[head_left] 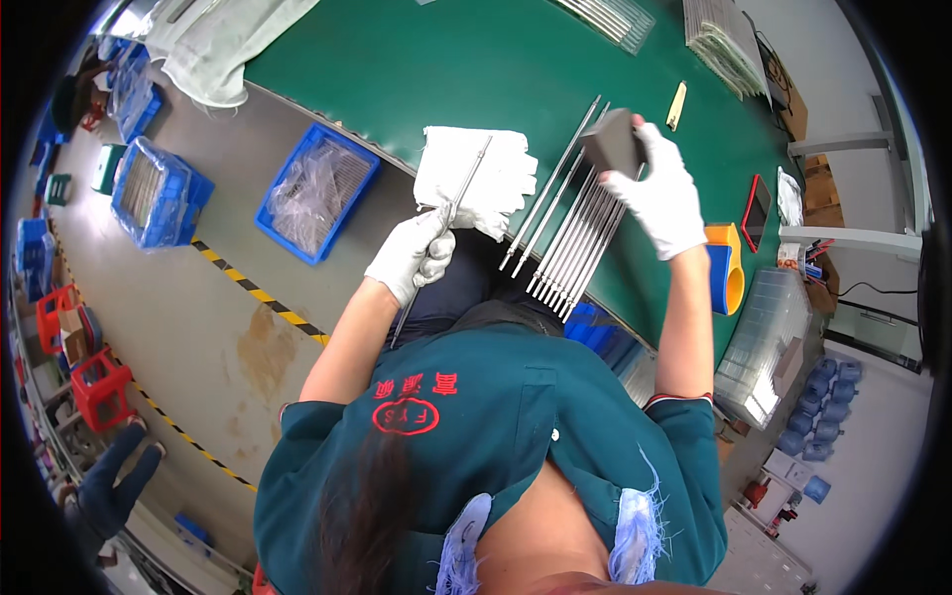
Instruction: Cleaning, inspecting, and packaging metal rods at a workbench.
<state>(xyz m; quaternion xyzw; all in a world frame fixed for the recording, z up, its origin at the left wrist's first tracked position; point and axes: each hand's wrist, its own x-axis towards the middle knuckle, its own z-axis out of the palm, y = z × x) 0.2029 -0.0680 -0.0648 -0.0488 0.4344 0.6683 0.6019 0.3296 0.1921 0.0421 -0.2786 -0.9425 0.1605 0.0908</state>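
Note:
My left hand (pixel 412 260), in a white glove, is closed round a thin metal rod (pixel 473 169) that slants up over a white cloth glove (pixel 506 167) at the table edge. My right hand (pixel 666 206), gloved with bare fingertips, grips a dark grey block (pixel 613 145) between thumb and fingers. The block is above the far ends of several metal rods (pixel 580 243) lying side by side on the green table (pixel 397 59). Two of those rods lie a little apart, left of the rest. I cannot tell whether the block touches them.
A yellow-handled tool (pixel 677 105), a phone-like red-edged device (pixel 756 213) and a blue and yellow tape holder (pixel 729 270) lie on the right. Clear plastic trays (pixel 759 342) stand beyond. Left of the table sits a blue crate (pixel 317 193) on the floor. Stacked sheets (pixel 724 45) are at the back.

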